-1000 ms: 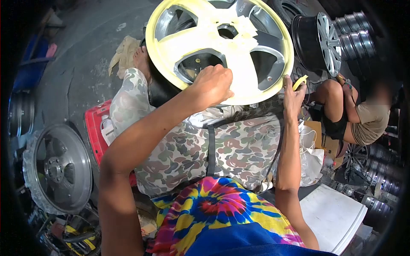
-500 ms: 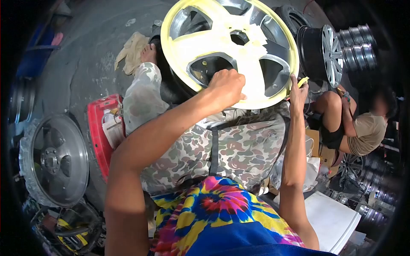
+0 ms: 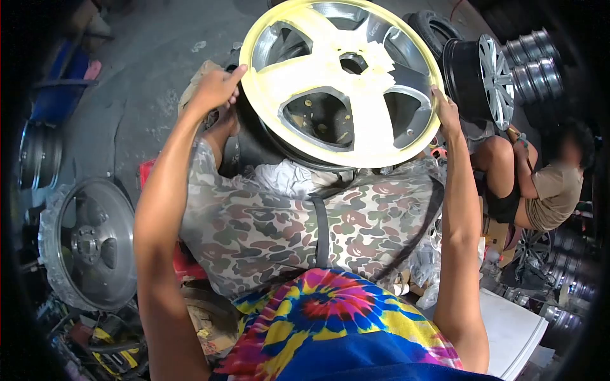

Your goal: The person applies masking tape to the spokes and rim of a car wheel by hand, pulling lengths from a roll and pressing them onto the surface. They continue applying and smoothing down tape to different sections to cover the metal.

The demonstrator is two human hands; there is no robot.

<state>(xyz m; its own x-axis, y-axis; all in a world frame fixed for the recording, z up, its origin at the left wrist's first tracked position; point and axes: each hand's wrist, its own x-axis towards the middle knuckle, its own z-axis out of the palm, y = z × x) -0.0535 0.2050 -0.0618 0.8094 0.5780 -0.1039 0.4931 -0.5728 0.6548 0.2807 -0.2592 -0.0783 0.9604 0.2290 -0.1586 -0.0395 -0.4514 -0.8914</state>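
A large alloy wheel rim [image 3: 370, 130] stands tilted in front of me, its spokes and outer lip covered in pale yellow masking tape. Bare metal shows on the inner sides of its openings. My left hand [image 3: 217, 91] is at the rim's left edge, thumb against the taped lip and the other fingers curled. On the opposite edge my right hand [image 3: 447, 114] grips the lip, its fingers partly hidden. Under the rim is a dark round support [image 3: 270, 136], mostly covered from view. A whitish cloth [image 3: 283, 178] lies below it, by my camouflage-clad legs.
Another wheel rim [image 3: 89, 244] edged with plastic lies at left. A black-barrelled wheel [image 3: 462, 79], a tyre [image 3: 437, 32] and stacked rims [image 3: 537, 82] are at right. A person [image 3: 546, 190] sits nearby. A white box [image 3: 511, 330] is at lower right.
My left hand has gone from the lower spoke to the rim's left edge. The yellow strip by my right hand no longer shows. The rim has shifted slightly.
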